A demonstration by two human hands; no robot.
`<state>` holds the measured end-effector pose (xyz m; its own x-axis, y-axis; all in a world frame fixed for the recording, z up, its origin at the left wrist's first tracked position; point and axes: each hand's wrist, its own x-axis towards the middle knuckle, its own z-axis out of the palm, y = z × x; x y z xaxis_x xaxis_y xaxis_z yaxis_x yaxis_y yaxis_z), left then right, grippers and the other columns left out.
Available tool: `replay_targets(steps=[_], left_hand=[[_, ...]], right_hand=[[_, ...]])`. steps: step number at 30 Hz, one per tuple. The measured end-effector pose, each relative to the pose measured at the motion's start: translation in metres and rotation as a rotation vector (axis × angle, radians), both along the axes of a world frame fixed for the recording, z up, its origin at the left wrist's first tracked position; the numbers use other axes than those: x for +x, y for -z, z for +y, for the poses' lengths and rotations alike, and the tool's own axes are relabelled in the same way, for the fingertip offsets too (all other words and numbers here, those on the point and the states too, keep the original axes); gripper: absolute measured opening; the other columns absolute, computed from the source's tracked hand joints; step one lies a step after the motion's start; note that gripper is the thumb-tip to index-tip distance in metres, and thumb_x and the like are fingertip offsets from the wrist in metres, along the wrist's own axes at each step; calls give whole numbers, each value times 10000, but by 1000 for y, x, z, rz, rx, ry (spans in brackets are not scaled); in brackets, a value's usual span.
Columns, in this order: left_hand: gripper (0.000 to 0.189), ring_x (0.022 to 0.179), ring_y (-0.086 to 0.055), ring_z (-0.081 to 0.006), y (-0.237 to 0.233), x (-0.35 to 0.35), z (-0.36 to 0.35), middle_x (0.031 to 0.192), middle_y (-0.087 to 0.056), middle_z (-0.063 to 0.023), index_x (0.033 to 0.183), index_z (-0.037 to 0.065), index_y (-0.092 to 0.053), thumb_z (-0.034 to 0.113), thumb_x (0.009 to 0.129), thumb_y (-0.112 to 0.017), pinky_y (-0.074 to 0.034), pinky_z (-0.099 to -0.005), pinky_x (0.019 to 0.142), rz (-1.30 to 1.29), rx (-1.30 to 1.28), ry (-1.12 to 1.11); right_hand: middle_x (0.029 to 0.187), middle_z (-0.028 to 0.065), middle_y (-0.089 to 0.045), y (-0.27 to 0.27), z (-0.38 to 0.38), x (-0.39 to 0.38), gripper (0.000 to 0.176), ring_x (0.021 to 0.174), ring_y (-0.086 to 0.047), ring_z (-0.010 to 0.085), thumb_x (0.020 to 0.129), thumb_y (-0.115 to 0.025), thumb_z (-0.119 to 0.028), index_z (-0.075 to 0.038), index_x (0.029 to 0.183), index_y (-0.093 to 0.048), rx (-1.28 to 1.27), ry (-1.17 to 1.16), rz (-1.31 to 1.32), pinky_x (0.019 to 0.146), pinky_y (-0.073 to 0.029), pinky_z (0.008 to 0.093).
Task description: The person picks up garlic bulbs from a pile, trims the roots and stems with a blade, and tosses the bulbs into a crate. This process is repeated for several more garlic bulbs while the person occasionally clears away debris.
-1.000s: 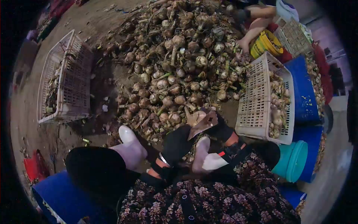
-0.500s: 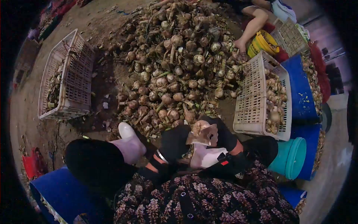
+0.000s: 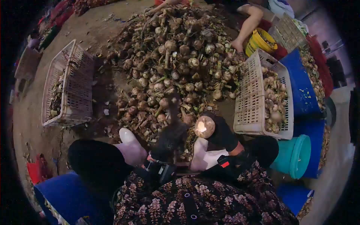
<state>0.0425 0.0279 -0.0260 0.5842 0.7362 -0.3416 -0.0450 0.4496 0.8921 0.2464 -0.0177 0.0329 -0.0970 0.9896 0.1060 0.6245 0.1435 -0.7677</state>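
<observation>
My right hand (image 3: 222, 135), in a dark glove, is closed around a round bulb (image 3: 204, 126) that looks like garlic; its pale cut face catches bright light. To its left, my left hand (image 3: 169, 140) in a dark glove is smeared by motion. A dark, narrow blurred shape (image 3: 174, 108) rises from it over the near edge of the heap; whether this is fingers or a metal blade I cannot make out. In front of both hands lies a large heap of soil-covered bulbs (image 3: 180, 78) with stalks and dry skins.
White slatted crates stand on the left (image 3: 78, 86) and on the right (image 3: 249, 97), the right one holding bulbs. Beyond it are blue tubs (image 3: 300, 82). A teal bucket (image 3: 288, 157) sits near my right knee. Another person's leg (image 3: 250, 28) and a yellow bucket (image 3: 258, 43) are at back right.
My left hand has moved away from my right, and the metal blade earlier seen between them no longer shows clearly. The bulb in my right hand now shows a bright cut face.
</observation>
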Motion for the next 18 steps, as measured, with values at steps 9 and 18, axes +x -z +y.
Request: replay_targets(steps=[9, 18], left_hand=[[253, 663, -591, -224, -59, -5, -13, 745, -608, -72, 1002, 52, -571, 224, 819, -600, -447, -308, 570, 98, 367, 0], [359, 695, -598, -330, -55, -15, -20, 811, -603, -121, 963, 93, -567, 272, 671, -676, -459, -421, 576, 506, 1130, 69]], right_hand=[[837, 139, -609, -9, 4, -14, 302, 778, -598, 327, 677, -708, -194, -65, 922, -587, 23, -4, -16, 677, -479, 364], [677, 122, -610, 6, 0, 1, 226, 633, -591, 251, 656, -653, -280, -67, 730, -656, -201, -155, -189, 572, -458, 335]])
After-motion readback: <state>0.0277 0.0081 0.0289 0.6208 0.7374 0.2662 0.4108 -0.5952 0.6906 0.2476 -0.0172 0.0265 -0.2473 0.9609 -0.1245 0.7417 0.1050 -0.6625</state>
